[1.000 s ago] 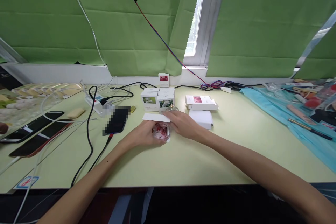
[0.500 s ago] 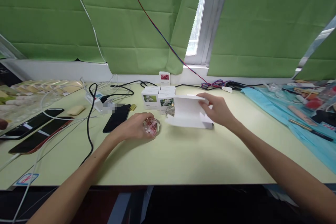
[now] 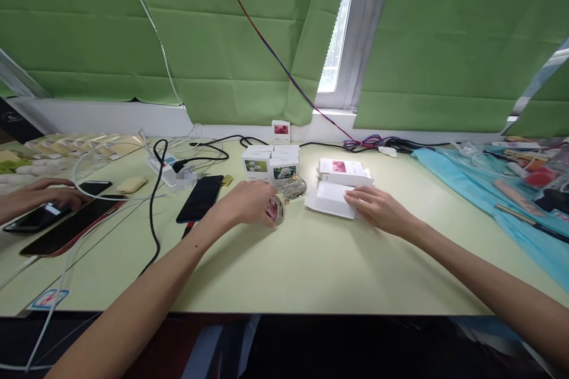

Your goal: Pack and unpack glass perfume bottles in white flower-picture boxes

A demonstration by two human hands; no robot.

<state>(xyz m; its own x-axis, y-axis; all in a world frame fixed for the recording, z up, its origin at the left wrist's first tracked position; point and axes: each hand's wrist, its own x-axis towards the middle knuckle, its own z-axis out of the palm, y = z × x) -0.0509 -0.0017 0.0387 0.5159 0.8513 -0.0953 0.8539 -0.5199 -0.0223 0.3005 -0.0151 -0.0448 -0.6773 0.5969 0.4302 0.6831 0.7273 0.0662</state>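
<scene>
Phones (image 3: 73,225) and cables (image 3: 153,204) crowd the table's (image 3: 311,275) left side, crinkly blue plastic (image 3: 462,189) its right. Glass ornament (image 3: 294,188) sits by some flower-print cartons (image 3: 284,172). Clear, rounded glass container's (image 3: 274,210) near mid-table, pinched in the left hand (image 3: 254,201); right hand (image 3: 380,208) rests loosely on a white cardboard box (image 3: 329,199).

The white boxes (image 3: 256,170) look like smooth, matt card, as does the open carton (image 3: 329,198) to their right. In front of them, the jar (image 3: 274,211) is clear and glossy. To their left, the phone (image 3: 199,199) has a glossy face. Far right of them, the blue sheet (image 3: 471,189) looks like thin, wrinkled plastic. Above them hangs creased, matt cloth, the curtain (image 3: 240,53).
</scene>
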